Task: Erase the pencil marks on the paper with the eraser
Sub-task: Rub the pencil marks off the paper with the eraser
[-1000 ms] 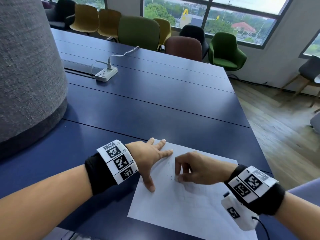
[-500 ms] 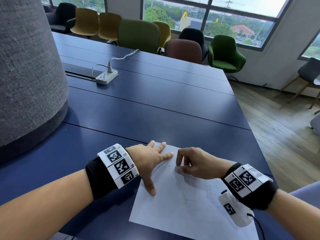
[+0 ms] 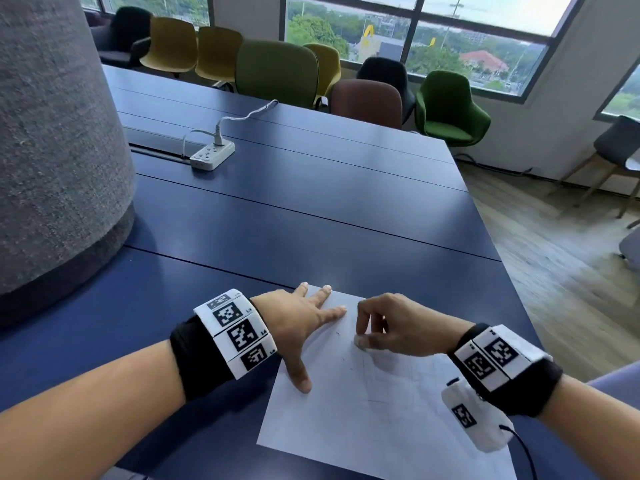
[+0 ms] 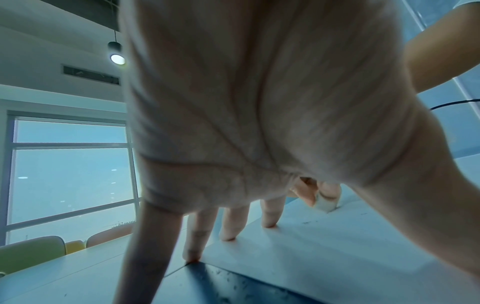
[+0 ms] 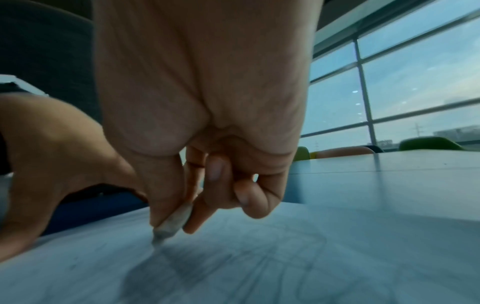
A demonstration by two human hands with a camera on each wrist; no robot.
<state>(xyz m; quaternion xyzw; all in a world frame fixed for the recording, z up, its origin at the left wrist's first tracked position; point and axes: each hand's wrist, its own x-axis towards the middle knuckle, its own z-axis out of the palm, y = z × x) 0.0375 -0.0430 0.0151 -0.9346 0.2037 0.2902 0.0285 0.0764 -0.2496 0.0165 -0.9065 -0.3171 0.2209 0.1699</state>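
A white sheet of paper (image 3: 374,420) lies on the dark blue table (image 3: 294,216), with faint pencil lines and dark eraser crumbs on it. My left hand (image 3: 304,323) lies flat with spread fingers on the sheet's upper left corner and holds it down. My right hand (image 3: 388,327) pinches a small white eraser (image 3: 359,341) between thumb and fingers, its worn tip pressed on the paper (image 5: 285,257). The eraser (image 5: 172,223) shows grey at its tip in the right wrist view. From the left wrist view the eraser (image 4: 326,204) stands beyond my spread fingers (image 4: 228,224).
A large grey column (image 3: 52,143) rises at the left of the table. A white power strip (image 3: 212,154) with a cable sits farther back. Several chairs (image 3: 277,74) line the far side, and the table's right edge drops to a wooden floor (image 3: 561,258).
My right hand with the eraser has shifted a little up the sheet and back, rubbing near its upper part. My left hand stays pressed on the corner.
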